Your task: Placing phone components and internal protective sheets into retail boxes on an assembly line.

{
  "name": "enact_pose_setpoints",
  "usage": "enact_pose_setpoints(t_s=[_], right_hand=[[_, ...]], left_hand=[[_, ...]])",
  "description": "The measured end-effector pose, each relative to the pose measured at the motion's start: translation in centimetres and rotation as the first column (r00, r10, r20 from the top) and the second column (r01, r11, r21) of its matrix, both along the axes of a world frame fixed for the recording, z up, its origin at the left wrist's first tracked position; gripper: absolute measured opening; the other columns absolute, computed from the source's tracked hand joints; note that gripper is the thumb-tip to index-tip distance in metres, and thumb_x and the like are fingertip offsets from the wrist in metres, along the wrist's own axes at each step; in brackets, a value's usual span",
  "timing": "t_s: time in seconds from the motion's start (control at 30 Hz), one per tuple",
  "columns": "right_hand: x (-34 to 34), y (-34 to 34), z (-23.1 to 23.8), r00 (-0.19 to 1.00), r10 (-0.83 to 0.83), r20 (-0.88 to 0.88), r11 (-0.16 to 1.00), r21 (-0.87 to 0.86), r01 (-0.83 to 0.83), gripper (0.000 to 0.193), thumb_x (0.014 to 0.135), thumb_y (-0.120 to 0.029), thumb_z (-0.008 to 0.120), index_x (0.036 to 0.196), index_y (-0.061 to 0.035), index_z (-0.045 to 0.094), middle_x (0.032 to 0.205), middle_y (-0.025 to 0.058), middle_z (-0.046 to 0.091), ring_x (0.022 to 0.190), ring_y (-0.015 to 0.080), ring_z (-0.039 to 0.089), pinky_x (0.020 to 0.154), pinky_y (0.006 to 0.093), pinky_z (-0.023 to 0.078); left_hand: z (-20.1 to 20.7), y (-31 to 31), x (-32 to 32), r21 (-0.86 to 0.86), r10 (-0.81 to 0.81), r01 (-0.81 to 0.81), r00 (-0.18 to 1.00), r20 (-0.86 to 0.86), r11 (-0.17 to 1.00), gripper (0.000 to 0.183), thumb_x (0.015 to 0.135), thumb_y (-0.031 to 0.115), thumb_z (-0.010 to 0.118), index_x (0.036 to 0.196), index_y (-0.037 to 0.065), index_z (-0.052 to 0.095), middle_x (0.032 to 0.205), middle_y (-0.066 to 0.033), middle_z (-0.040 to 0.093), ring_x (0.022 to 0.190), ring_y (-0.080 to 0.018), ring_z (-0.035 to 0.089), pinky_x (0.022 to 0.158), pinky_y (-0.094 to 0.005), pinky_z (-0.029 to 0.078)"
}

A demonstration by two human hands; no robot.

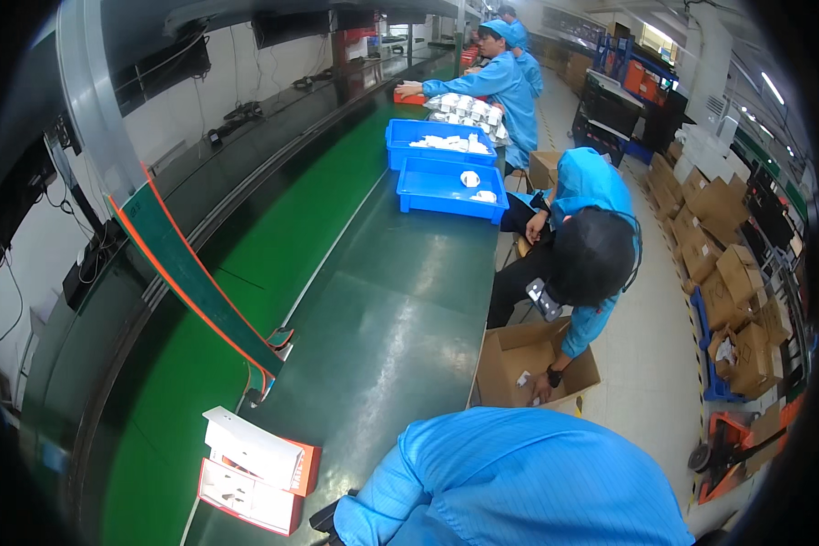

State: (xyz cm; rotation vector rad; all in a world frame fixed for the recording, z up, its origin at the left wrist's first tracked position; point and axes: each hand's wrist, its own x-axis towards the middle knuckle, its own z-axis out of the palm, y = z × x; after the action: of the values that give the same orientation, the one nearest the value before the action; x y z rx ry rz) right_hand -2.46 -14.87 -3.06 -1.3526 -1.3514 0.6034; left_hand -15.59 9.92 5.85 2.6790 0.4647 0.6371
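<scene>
Neither of my hands shows; blue work-coat cloth (519,478) fills the bottom of the head view, with no fingers visible. A dark object (326,517) pokes out at its left edge, too little shown to name. Beside it on the green bench (364,318) lies an open red-and-white box (250,496) with a white insert. Its white lid (255,446) is folded back, and a red side (308,469) shows next to it. To the right, a co-worker (601,246) in blue with a dark cap bends over, one hand (543,382) down in an open cardboard carton (573,364).
Two blue trays (446,207) with white parts stand farther up the bench, before bagged white items (469,111). A red-edged green upright panel (200,282) rises by the green belt (246,264). Another worker (491,82) handles a red box. Cartons (737,273) line the right side.
</scene>
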Motion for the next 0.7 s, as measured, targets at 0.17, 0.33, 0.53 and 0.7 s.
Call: enact_pose_setpoints(t_s=[0.17, 0.33, 0.53, 0.7], right_hand=[[-0.3, -0.2, 0.7, 0.997, 0.004, -0.073, 0.997, 0.08, 0.002, 0.032, 0.1, -0.025, 0.067, 0.108, 0.0059, 0.074, 0.106, 0.0324, 0.073, 0.092, 0.0374, 0.072, 0.084, 0.0504, 0.057], [-0.3, 0.2, 0.3, 1.0, 0.02, 0.004, 1.0, 0.007, -0.02, 0.032, 0.1, -0.024, 0.067, 0.106, 0.0066, 0.073, 0.105, 0.0333, 0.073, 0.092, 0.0386, 0.072, 0.082, 0.0512, 0.057], [-0.2, 0.2, 0.6, 0.997, 0.016, 0.074, 0.999, -0.053, -0.012, 0.033, 0.097, -0.025, 0.066, 0.102, 0.0062, 0.073, 0.098, 0.0346, 0.071, 0.085, 0.0433, 0.07, 0.078, 0.0536, 0.056], [-0.1, -0.1, 1.4, 0.999, 0.031, 0.031, 0.998, 0.058, -0.033, 0.032, 0.094, -0.027, 0.067, 0.099, 0.0044, 0.072, 0.095, 0.0329, 0.071, 0.084, 0.0429, 0.07, 0.074, 0.0534, 0.054]], left_hand=[[-1.4, 2.0, -0.9, 0.136, 0.077, -0.077, 0.997, 0.002, 0.988, 0.069, 0.081, 0.027, 0.09, 0.134, -0.007, 0.06, 0.132, -0.0303, 0.063, 0.121, -0.0467, 0.061, 0.102, -0.0504, 0.051], [-1.9, 2.9, -0.7, 0.182, 0.092, -0.092, 0.996, 0.007, 0.979, 0.07, 0.081, 0.028, 0.09, 0.134, -0.007, 0.06, 0.132, -0.0304, 0.063, 0.122, -0.0467, 0.061, 0.102, -0.0503, 0.051], [-2.2, 3.6, -1.1, 0.212, 0.113, -0.113, 0.994, 0.01, 0.971, 0.071, 0.081, 0.028, 0.09, 0.134, -0.008, 0.059, 0.132, -0.0306, 0.063, 0.122, -0.0466, 0.06, 0.102, -0.0503, 0.051], [-2.2, 4.1, -1.6, 0.237, 0.133, -0.131, 0.991, 0.011, 0.963, 0.072, 0.081, 0.028, 0.091, 0.134, -0.008, 0.059, 0.131, -0.0308, 0.063, 0.122, -0.0465, 0.06, 0.103, -0.0502, 0.051]])
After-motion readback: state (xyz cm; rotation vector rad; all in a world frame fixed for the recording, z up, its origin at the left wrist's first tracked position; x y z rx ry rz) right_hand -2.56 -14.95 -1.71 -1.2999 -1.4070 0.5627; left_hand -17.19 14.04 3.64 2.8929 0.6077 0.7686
